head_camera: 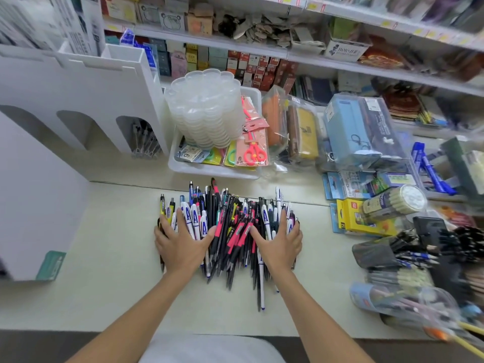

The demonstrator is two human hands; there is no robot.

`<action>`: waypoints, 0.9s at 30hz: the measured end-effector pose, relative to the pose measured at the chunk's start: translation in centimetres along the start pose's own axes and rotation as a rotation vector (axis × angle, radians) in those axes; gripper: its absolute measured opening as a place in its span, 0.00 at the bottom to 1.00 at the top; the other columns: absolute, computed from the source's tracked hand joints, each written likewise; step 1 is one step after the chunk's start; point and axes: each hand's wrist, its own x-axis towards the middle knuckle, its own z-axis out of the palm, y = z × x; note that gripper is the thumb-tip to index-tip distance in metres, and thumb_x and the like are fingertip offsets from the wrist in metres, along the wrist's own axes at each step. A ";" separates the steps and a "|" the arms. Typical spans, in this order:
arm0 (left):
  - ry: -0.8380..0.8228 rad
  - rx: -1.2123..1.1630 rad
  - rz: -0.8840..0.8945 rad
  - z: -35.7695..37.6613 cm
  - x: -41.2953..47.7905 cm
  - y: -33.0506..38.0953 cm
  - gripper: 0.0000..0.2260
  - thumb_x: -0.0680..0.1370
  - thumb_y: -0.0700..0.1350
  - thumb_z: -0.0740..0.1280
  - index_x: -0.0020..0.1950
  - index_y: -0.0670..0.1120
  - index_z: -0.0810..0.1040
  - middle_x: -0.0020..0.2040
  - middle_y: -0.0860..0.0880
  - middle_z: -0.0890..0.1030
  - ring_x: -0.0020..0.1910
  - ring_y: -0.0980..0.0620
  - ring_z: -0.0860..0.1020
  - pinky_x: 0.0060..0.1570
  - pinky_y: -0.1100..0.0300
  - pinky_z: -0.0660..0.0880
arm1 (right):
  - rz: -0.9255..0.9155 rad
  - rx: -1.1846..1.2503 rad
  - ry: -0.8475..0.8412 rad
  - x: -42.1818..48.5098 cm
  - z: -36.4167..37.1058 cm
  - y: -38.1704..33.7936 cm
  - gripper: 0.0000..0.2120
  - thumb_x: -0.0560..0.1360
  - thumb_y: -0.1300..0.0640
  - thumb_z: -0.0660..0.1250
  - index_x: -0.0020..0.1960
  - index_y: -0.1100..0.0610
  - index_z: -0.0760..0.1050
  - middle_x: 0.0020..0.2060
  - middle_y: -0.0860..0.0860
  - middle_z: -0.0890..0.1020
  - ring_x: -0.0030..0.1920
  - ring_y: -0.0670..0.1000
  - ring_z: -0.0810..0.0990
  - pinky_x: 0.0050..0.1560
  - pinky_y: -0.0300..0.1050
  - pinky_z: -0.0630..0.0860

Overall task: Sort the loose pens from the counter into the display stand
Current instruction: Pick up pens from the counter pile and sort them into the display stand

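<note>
Both my hands lie flat on the pile of pens [230, 226] — my left hand [180, 243] on its left side, my right hand [279, 242] on its right. The fingers are straight and spread, pressing down and gripping nothing. The pens sit in one thick heap on the counter [117, 258] right in front of me, mostly lined up lengthwise, with black, pink and white-and-blue mixed together. The white display stand [78, 95] is up to my left, well apart from the heap. Its rightmost arched slot [145, 142] holds a few pens, and I see none in the other two arches. I'd judge the sorting barely started — nearly the whole heap is left.
</note>
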 end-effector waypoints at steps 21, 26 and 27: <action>-0.069 -0.360 0.192 -2.9 0.5 -3.8 0.37 0.77 0.65 0.61 0.80 0.60 0.45 0.81 0.47 0.41 0.80 0.45 0.46 0.76 0.45 0.53 | -0.153 0.253 -0.015 -0.2 -2.4 0.1 0.44 0.71 0.30 0.64 0.79 0.42 0.48 0.80 0.54 0.43 0.79 0.52 0.41 0.77 0.56 0.38; -0.008 -0.399 0.164 -4.7 1.3 -7.1 0.36 0.79 0.60 0.63 0.81 0.52 0.50 0.81 0.46 0.52 0.79 0.48 0.51 0.77 0.47 0.54 | -0.270 0.376 -0.029 -1.1 -3.4 -2.4 0.44 0.70 0.32 0.68 0.78 0.37 0.48 0.79 0.46 0.45 0.79 0.55 0.43 0.77 0.62 0.45; -0.002 -0.387 0.142 -4.9 1.4 -7.7 0.36 0.78 0.61 0.63 0.81 0.50 0.50 0.81 0.46 0.54 0.79 0.47 0.52 0.76 0.47 0.55 | -0.292 0.382 -0.031 -1.3 -3.4 -3.0 0.44 0.70 0.32 0.68 0.78 0.37 0.48 0.79 0.45 0.45 0.79 0.56 0.43 0.77 0.63 0.47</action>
